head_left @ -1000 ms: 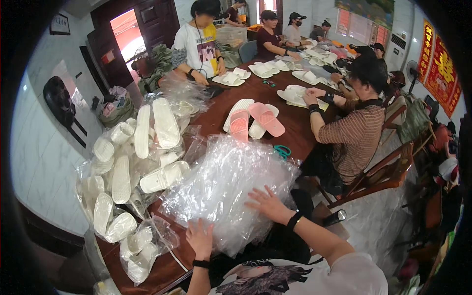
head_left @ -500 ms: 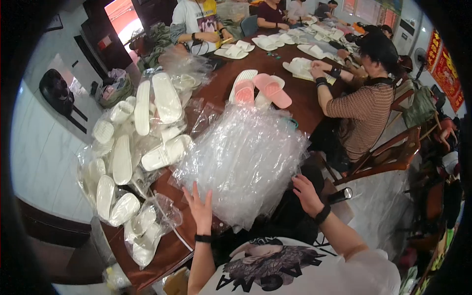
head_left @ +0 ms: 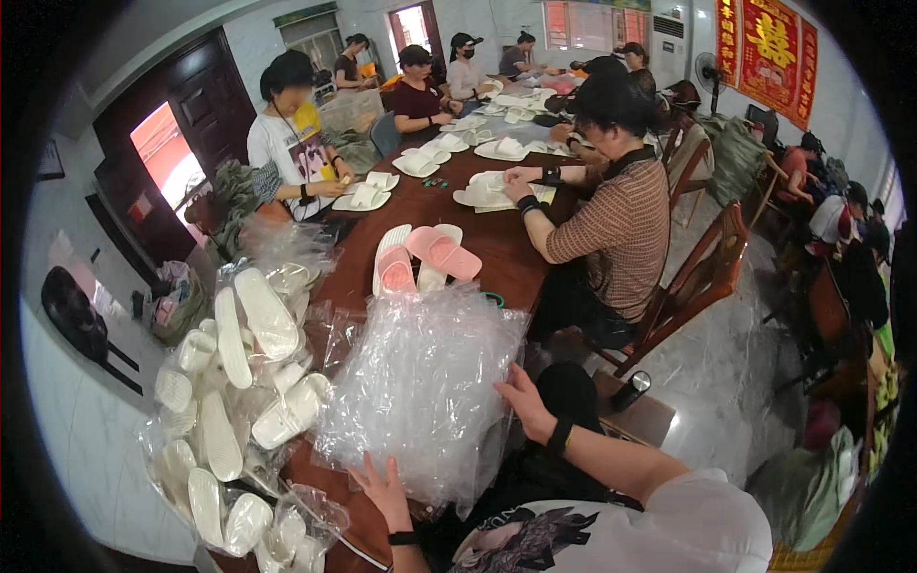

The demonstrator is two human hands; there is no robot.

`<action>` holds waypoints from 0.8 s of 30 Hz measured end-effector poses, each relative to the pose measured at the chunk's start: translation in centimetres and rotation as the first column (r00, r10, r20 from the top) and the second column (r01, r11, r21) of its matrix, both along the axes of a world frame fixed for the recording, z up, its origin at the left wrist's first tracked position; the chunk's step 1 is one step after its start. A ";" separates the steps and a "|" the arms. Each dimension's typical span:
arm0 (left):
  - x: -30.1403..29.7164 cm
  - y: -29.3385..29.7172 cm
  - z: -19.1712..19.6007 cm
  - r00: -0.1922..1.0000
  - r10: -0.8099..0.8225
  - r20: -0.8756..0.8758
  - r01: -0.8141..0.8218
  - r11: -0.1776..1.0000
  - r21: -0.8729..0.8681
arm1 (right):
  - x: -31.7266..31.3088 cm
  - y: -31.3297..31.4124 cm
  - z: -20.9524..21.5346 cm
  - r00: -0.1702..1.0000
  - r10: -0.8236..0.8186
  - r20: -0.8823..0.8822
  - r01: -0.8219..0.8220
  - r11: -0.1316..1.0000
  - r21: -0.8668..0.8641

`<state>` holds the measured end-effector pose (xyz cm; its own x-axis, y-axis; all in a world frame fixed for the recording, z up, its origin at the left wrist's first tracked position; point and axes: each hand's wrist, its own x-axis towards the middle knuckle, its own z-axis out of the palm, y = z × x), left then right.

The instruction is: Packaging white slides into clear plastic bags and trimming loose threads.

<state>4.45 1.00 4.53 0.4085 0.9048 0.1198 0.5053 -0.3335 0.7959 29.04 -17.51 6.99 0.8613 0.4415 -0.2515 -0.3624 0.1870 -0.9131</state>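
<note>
A stack of clear plastic bags (head_left: 415, 392) lies before me at the near end of the brown table. At its near left corner my left hand (head_left: 385, 494) has its fingers spread, with nothing in them. Against the stack's right edge is my right hand (head_left: 527, 405), open, its fingers stretched toward the plastic. Beyond the bags rest two pink slipper straps (head_left: 445, 254) on white slippers. To the left is a heap of white slippers (head_left: 221, 437), several of them in clear bags.
A co-worker in a brown patterned shirt (head_left: 611, 215) handles a white slipper (head_left: 480, 191) at the table's right side. Others sit or stand farther along. A wooden chair (head_left: 695, 286) and a stool (head_left: 635, 415) with a black flask (head_left: 632, 389) stand right.
My view has tilted up and turned right, so more of the room shows. Both hands stay by the bag stack's edges, and the right hand now sits closer against its right edge.
</note>
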 end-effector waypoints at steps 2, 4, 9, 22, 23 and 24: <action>0.5 -0.1 0.4 0.995 0.035 -0.092 -0.030 0.998 0.054 | 0.6 -0.8 -0.1 0.999 -0.011 -0.045 0.010 1.000 -0.005; 0.3 0.4 1.1 0.977 0.111 -0.183 -0.092 0.990 0.109 | 1.4 -2.7 -1.1 0.979 -0.099 -0.180 0.101 0.995 0.002; 0.7 4.0 -2.4 0.998 0.051 -0.022 -0.046 0.985 0.168 | 0.0 -3.4 -4.4 0.784 0.495 -0.374 -0.449 0.869 0.207; -0.9 3.2 -1.9 0.992 0.124 0.008 -0.124 0.992 0.037 | -2.1 1.8 -1.0 0.831 0.417 -0.368 -0.384 0.909 0.165; -0.6 3.0 -2.4 0.997 0.062 0.035 -0.064 0.996 0.056 | -2.3 2.2 -0.6 0.807 0.447 -0.386 -0.411 0.894 0.176; -0.4 2.6 -2.8 0.998 0.000 0.060 -0.005 0.997 0.079 | -2.6 2.2 -0.5 0.797 0.472 -0.376 -0.437 0.881 0.181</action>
<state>4.03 3.64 1.69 0.3961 0.8925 0.2155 0.4581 -0.3955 0.7961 26.42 -15.33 6.47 0.3893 0.7909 -0.4722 -0.7511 -0.0242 -0.6598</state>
